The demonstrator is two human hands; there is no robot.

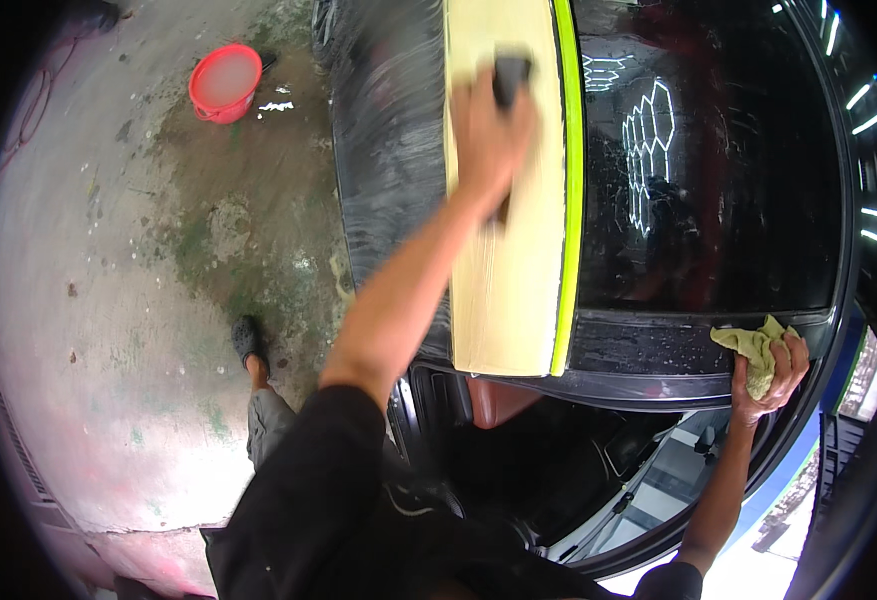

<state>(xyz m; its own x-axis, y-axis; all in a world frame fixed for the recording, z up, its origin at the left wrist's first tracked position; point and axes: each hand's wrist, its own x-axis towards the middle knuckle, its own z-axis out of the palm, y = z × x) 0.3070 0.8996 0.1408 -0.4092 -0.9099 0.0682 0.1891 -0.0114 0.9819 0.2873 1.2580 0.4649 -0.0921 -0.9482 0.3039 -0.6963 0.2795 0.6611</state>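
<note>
My left hand (pixel 493 135), smeared by motion, is closed around a long dark sanding block (pixel 512 75). The block rests on a cream-yellow strip (pixel 508 310) that runs along the car's roof. Bright green tape (pixel 563 300) edges this strip on its right side. At the lower right, my right hand (pixel 773 375) grips a crumpled yellow-green cloth (pixel 753 350) against the black roof edge (pixel 648 345). Water drops dot the black surface beside the cloth. Part of the block is hidden under my left fingers.
Left of the strip lies a scuffed, dull black panel (pixel 388 150). A glossy dark roof panel (pixel 738 200) reflects lights on the right. Below, the car's opening shows a brown seat (pixel 498 400). A red bucket (pixel 225 85) of cloudy liquid stands on the stained concrete floor (pixel 128 300).
</note>
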